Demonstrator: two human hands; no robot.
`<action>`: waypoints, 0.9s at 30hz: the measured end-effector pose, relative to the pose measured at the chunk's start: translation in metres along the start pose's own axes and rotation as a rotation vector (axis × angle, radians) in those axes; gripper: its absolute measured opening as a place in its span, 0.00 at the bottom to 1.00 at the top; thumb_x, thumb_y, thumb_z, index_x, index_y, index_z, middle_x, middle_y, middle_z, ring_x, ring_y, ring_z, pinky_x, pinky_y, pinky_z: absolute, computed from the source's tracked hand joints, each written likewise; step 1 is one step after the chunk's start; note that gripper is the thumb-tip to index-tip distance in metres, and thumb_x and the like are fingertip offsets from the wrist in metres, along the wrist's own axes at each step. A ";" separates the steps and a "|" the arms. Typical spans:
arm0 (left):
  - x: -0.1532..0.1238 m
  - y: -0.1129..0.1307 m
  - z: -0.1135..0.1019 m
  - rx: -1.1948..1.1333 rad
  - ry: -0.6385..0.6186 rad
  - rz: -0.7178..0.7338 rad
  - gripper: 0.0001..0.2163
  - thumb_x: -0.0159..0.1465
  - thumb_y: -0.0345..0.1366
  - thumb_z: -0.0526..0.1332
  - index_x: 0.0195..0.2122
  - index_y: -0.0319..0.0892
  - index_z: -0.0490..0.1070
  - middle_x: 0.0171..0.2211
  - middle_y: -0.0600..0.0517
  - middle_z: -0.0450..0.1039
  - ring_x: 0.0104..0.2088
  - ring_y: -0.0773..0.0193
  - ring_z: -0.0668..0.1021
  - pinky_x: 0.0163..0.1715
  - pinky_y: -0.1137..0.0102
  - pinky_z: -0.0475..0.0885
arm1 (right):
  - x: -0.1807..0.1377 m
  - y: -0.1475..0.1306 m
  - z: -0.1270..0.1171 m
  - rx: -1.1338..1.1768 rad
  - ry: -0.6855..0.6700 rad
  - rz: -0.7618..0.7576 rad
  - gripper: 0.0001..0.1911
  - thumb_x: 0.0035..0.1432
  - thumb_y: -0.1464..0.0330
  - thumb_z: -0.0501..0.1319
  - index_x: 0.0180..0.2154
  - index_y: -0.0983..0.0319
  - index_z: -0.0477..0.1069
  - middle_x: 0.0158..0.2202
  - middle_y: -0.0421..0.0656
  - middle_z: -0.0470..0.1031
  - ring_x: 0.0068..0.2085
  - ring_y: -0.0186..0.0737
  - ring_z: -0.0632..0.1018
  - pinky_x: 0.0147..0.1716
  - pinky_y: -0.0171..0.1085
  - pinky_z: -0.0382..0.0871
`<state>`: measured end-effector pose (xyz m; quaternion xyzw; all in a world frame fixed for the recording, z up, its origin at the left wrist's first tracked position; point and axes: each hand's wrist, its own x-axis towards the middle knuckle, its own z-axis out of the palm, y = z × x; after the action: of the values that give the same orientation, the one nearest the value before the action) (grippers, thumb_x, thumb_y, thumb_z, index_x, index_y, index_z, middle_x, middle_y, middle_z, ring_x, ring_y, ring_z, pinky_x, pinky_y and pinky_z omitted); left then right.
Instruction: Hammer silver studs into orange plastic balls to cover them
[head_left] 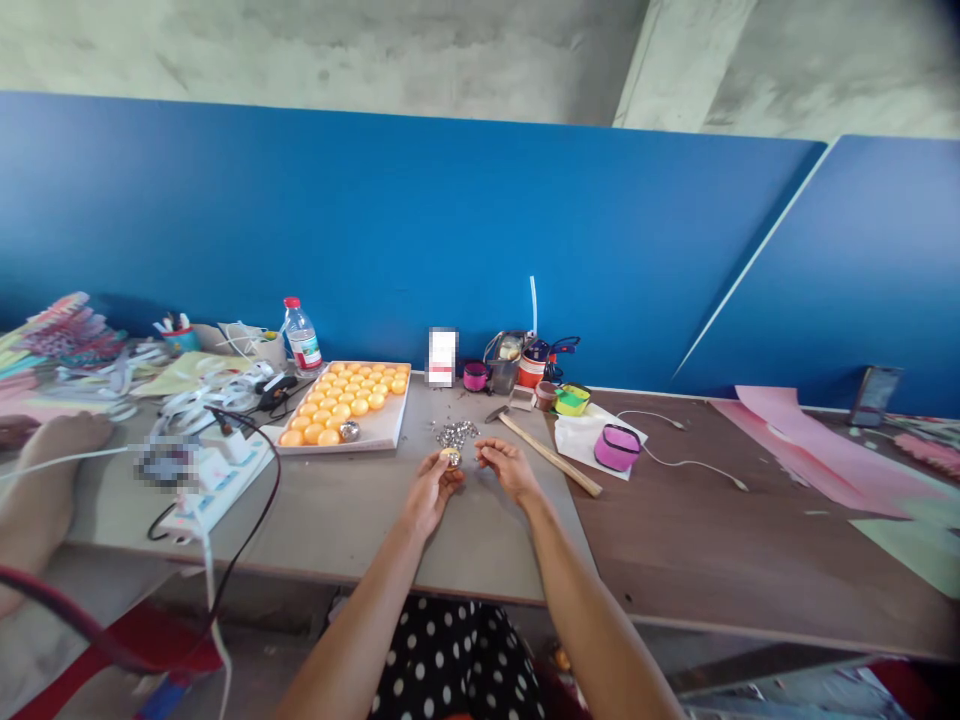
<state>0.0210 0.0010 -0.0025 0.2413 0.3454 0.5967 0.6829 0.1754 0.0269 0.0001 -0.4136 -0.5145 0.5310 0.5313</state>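
My left hand [431, 482] pinches a small orange ball [451, 457] that looks partly covered in shiny pieces. My right hand [504, 464] hovers just right of it, fingers curled in a pinch; what they hold is too small to make out. Right behind both hands lies a small heap of silver bits [456, 433] on the grey table [352, 520]. A white tray [390, 425] of several orange balls sits at the back left, with one silvery ball [349, 431] at its front edge.
A wooden-handled hammer [547, 452] lies right of my hands, near a pink pouch [616, 447] on white paper. Cups and small pots [525, 372] line the blue wall. A water bottle [303, 338], a power strip [214, 475] with cables and another person's arm [45, 470] are at left.
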 end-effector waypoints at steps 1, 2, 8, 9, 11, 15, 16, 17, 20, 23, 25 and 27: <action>0.000 0.000 0.000 0.000 -0.004 0.000 0.13 0.49 0.36 0.66 0.35 0.39 0.68 0.24 0.54 0.74 0.22 0.69 0.75 0.25 0.73 0.71 | -0.001 0.000 0.002 0.059 -0.027 0.016 0.14 0.44 0.62 0.60 0.34 0.63 0.71 0.27 0.39 0.71 0.27 0.31 0.70 0.32 0.34 0.65; 0.000 0.000 0.000 -0.001 -0.008 0.000 0.13 0.49 0.35 0.66 0.35 0.39 0.68 0.24 0.54 0.74 0.22 0.69 0.75 0.25 0.74 0.71 | -0.001 0.000 0.003 0.104 -0.045 0.028 0.15 0.44 0.62 0.61 0.34 0.62 0.71 0.28 0.40 0.71 0.27 0.31 0.70 0.32 0.34 0.65; -0.003 0.002 0.003 -0.004 -0.025 0.001 0.13 0.49 0.35 0.67 0.34 0.39 0.68 0.25 0.54 0.74 0.21 0.69 0.75 0.26 0.73 0.71 | 0.000 0.003 0.007 0.066 -0.033 -0.005 0.11 0.43 0.64 0.62 0.31 0.62 0.70 0.26 0.38 0.71 0.25 0.29 0.69 0.30 0.33 0.64; -0.003 0.002 0.003 -0.002 -0.027 0.002 0.13 0.49 0.35 0.67 0.34 0.39 0.68 0.25 0.54 0.74 0.22 0.69 0.75 0.26 0.73 0.71 | 0.001 0.003 0.008 0.021 -0.025 -0.021 0.10 0.44 0.64 0.62 0.30 0.62 0.70 0.25 0.37 0.71 0.25 0.29 0.68 0.29 0.32 0.63; -0.003 0.002 0.003 0.005 -0.037 0.005 0.13 0.49 0.36 0.67 0.34 0.39 0.68 0.25 0.54 0.74 0.21 0.70 0.75 0.27 0.73 0.71 | 0.001 0.003 0.009 -0.045 -0.028 -0.042 0.08 0.44 0.65 0.61 0.29 0.62 0.70 0.25 0.36 0.70 0.24 0.28 0.67 0.27 0.31 0.62; -0.003 0.000 0.003 0.019 -0.069 0.015 0.13 0.48 0.36 0.67 0.34 0.39 0.68 0.27 0.53 0.74 0.21 0.70 0.75 0.26 0.73 0.71 | 0.000 0.003 0.012 -0.024 -0.035 -0.033 0.09 0.44 0.64 0.61 0.29 0.61 0.68 0.23 0.35 0.69 0.21 0.28 0.65 0.23 0.30 0.59; -0.003 0.000 0.002 0.018 -0.071 0.016 0.14 0.48 0.36 0.67 0.34 0.39 0.68 0.27 0.53 0.74 0.21 0.70 0.75 0.26 0.73 0.71 | 0.000 0.003 0.013 -0.010 -0.022 -0.025 0.09 0.43 0.64 0.61 0.29 0.61 0.67 0.22 0.34 0.68 0.21 0.27 0.64 0.22 0.30 0.58; -0.002 0.000 0.002 0.017 -0.071 0.016 0.14 0.48 0.36 0.68 0.34 0.39 0.68 0.27 0.53 0.74 0.21 0.70 0.75 0.26 0.73 0.70 | -0.001 0.003 0.014 -0.002 -0.012 -0.019 0.10 0.43 0.64 0.61 0.29 0.61 0.66 0.21 0.33 0.67 0.20 0.27 0.63 0.21 0.30 0.57; -0.002 0.000 0.002 0.015 -0.066 0.014 0.15 0.47 0.36 0.68 0.34 0.39 0.68 0.27 0.53 0.74 0.21 0.70 0.75 0.26 0.72 0.70 | -0.001 0.002 0.017 -0.018 -0.027 -0.010 0.09 0.42 0.64 0.61 0.27 0.61 0.66 0.20 0.33 0.65 0.20 0.27 0.63 0.21 0.30 0.56; -0.002 0.000 0.003 0.011 -0.056 0.013 0.15 0.47 0.36 0.68 0.34 0.38 0.68 0.26 0.53 0.74 0.22 0.69 0.75 0.26 0.72 0.70 | -0.002 0.000 0.018 -0.057 -0.074 -0.001 0.07 0.43 0.65 0.61 0.25 0.62 0.67 0.19 0.34 0.65 0.21 0.28 0.63 0.23 0.30 0.56; -0.001 0.000 0.003 0.005 -0.049 0.007 0.14 0.46 0.35 0.68 0.33 0.38 0.68 0.25 0.54 0.74 0.22 0.69 0.75 0.26 0.72 0.70 | -0.003 0.000 0.018 -0.083 -0.079 -0.004 0.07 0.44 0.65 0.60 0.26 0.61 0.68 0.18 0.33 0.63 0.22 0.28 0.62 0.23 0.31 0.55; -0.001 -0.001 0.003 0.004 -0.047 0.004 0.14 0.46 0.35 0.68 0.33 0.39 0.69 0.25 0.54 0.74 0.21 0.69 0.75 0.27 0.72 0.71 | -0.004 -0.001 0.018 -0.102 -0.085 -0.005 0.07 0.44 0.65 0.60 0.26 0.61 0.68 0.18 0.33 0.62 0.22 0.28 0.62 0.24 0.31 0.55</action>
<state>0.0239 0.0000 -0.0008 0.2575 0.3300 0.5913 0.6893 0.1577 0.0211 0.0028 -0.4160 -0.5640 0.5197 0.4887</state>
